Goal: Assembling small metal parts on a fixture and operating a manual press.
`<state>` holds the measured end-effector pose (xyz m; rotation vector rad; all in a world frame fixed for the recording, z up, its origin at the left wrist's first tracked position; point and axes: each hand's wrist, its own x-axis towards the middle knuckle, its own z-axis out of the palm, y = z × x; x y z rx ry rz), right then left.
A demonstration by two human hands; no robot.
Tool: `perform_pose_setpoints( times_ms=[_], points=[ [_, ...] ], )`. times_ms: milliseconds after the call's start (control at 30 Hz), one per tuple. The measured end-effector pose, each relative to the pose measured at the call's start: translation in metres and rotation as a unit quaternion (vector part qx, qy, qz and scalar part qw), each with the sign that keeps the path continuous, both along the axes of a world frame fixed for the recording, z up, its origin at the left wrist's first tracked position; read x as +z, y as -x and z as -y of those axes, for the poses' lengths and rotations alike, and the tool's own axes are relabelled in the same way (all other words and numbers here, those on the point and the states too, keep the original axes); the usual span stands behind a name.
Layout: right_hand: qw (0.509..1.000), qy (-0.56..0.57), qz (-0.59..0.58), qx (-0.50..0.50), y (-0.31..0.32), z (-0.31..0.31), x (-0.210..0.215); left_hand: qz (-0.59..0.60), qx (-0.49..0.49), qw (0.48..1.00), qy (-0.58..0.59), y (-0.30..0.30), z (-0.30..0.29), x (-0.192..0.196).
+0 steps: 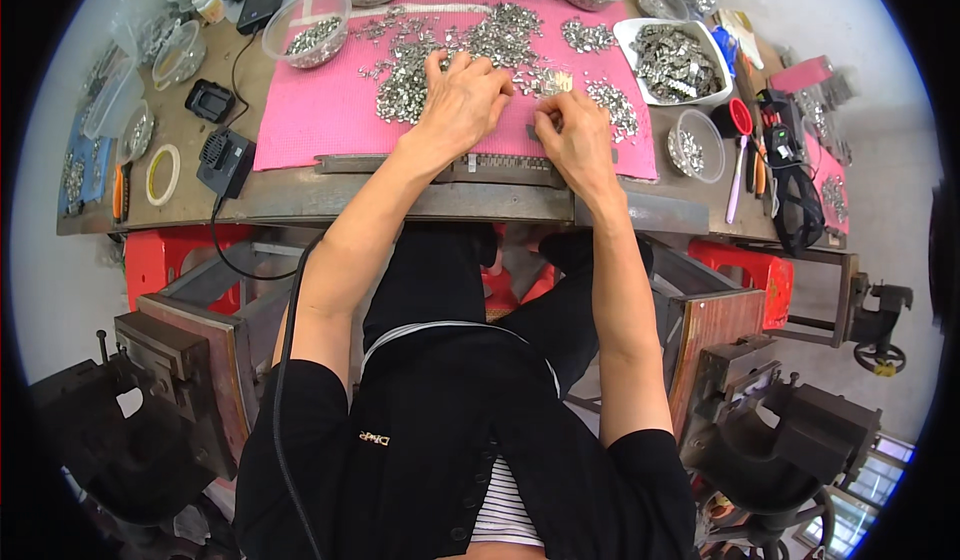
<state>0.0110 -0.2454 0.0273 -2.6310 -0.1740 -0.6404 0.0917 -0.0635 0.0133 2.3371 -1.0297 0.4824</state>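
Observation:
My left hand (465, 100) is over a spread pile of small shiny metal pieces (402, 95) on a pink ribbed mat (300, 110). Its fingers are bent and closed, with the tips turned down out of sight. Just right of it, my right hand (577, 138) is pinched, thumb against fingers, above the right end of a long metal rail (500, 163). Whatever it holds is too small or hidden to make out. Along the rail, near the table's front edge, sits a row of small metal pieces. Beyond the right fingertips lies a small pale patch of parts (550, 82).
Clear plastic tubs (308, 32) of metal pieces line the back; a white tray (628, 35) of darker parts stands right. Nearby are a round tub (697, 146), a red-rimmed cup (740, 116), a black charger (226, 160) and a tape ring (163, 175). Vises (165, 370) flank me below.

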Motion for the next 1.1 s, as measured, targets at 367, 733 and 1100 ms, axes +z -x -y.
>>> perform_pose_setpoints(
  times_ms=[367, 733, 1100],
  points=[
    [0.972, -0.231, -0.039, -0.002, 0.056, -0.002, 0.004, 0.028, 0.027, 0.999, -0.003, 0.005, -0.003, 0.001],
    [0.984, -0.174, 0.026, 0.015, 0.065, -0.010, -0.010, 0.017, 0.019, 1.000, 0.007, 0.007, -0.007, 0.003],
    [0.977, -0.213, 0.011, -0.002, 0.069, -0.008, -0.011, -0.019, -0.071, 0.994, 0.079, 0.073, 0.001, 0.007]
  ],
)
